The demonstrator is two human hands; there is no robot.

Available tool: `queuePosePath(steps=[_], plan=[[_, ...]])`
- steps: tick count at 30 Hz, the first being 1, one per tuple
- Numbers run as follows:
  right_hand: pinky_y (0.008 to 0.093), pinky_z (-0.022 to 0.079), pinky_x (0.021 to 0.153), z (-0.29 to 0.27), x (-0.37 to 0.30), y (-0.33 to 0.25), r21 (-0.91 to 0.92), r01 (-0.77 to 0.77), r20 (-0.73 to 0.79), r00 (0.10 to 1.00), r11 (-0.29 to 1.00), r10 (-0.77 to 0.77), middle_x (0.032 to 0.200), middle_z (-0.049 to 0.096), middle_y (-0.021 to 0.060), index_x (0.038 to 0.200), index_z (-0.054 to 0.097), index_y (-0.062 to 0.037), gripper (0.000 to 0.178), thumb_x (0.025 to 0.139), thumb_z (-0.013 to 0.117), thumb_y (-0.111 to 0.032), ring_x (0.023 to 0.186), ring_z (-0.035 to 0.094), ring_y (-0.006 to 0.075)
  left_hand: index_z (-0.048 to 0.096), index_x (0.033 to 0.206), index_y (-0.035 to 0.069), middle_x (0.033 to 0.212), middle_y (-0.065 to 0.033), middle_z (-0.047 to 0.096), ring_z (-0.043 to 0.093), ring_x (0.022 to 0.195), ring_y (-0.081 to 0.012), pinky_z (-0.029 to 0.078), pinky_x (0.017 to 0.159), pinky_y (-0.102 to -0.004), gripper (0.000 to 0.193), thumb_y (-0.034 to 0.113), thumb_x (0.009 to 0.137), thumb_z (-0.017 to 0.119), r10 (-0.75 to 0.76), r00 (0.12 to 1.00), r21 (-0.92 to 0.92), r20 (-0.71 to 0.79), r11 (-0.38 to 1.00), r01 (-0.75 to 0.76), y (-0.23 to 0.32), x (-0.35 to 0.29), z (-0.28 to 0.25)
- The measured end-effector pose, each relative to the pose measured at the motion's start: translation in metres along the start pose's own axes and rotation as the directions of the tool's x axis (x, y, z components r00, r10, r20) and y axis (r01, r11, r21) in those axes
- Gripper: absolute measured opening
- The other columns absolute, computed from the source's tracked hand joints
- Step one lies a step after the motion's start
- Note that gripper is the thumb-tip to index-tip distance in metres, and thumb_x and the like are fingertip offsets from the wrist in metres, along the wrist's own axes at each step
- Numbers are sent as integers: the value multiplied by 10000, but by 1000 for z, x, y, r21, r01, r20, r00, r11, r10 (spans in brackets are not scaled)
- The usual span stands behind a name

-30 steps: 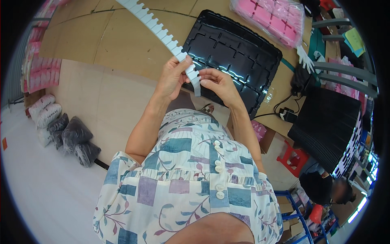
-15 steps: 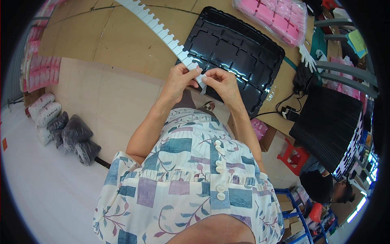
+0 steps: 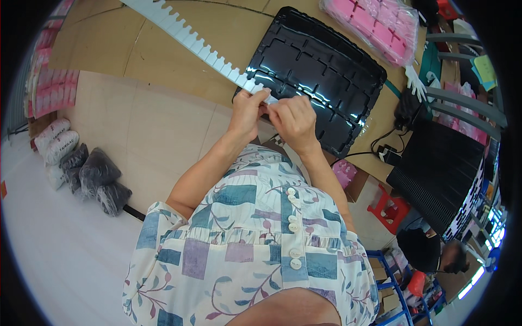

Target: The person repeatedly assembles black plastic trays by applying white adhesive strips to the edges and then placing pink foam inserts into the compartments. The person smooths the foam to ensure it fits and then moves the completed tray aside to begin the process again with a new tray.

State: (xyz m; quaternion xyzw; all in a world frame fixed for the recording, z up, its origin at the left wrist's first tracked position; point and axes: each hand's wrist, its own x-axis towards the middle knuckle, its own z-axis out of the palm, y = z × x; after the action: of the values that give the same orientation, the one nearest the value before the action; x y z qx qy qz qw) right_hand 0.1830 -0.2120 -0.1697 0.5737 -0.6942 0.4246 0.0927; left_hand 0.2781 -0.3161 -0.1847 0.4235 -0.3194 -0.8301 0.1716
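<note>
A long white strip (image 3: pixel 201 50) with a row of notches along one edge runs from the upper left down to my hands. My left hand (image 3: pixel 247 113) is closed around its near end, thumb on top. Against the tip of that same end, my right hand (image 3: pixel 295 120) is curled shut with its fingers pinched together; the very tip is hidden by them. Both hands are just in front of a glossy black moulded plastic tray (image 3: pixel 321 76), which lies partly under the strip's end.
The tray lies on a brown table (image 3: pixel 98 43). Pink trays in clear wrap (image 3: pixel 375 27) and a white glove (image 3: pixel 416 81) are to its right. A stack of black trays (image 3: pixel 435 168) stands farther right, near a red stool (image 3: pixel 389 209). Filled bags (image 3: pixel 98 168) sit on the floor at left.
My right hand has turned and curled its fingers over the strip's end. The strip now slants more to the left. A greyish flap hanging below its end is no longer visible.
</note>
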Motion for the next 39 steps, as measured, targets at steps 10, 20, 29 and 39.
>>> queuePosePath(steps=[10,20,29,39], plan=[[356,485,674,20,0,43,106,-734,512,619,671,596,798,623,84,872,699,-38,141,845,699,-176,722,609,221,598,976,95,774,17,576,578,760,-95,461,749,-271,67,160,962,601,-112,983,376,148,925,48,43,5,-108],[437,504,767,55,17,29,-170,-517,592,627,839,507,886,675,98,842,727,-84,138,842,702,-219,905,650,300,607,999,57,788,-12,608,594,766,-114,481,751,-289,108,158,965,592,-37,997,185,74,983,22,12,15,-88],[406,518,700,70,-1,27,-249,-369,424,790,895,444,801,653,80,780,671,-82,172,775,764,-226,801,655,273,626,941,90,778,0,634,576,732,-80,418,695,-246,94,182,952,615,-29,1000,255,9,967,25,13,14,-77],[383,539,634,71,-1,34,-305,-126,455,852,944,260,752,652,106,734,651,-43,116,725,732,-127,762,672,262,644,903,119,743,25,638,487,665,-40,311,634,-235,88,196,940,623,3,1000,281,-25,960,4,9,14,-68]])
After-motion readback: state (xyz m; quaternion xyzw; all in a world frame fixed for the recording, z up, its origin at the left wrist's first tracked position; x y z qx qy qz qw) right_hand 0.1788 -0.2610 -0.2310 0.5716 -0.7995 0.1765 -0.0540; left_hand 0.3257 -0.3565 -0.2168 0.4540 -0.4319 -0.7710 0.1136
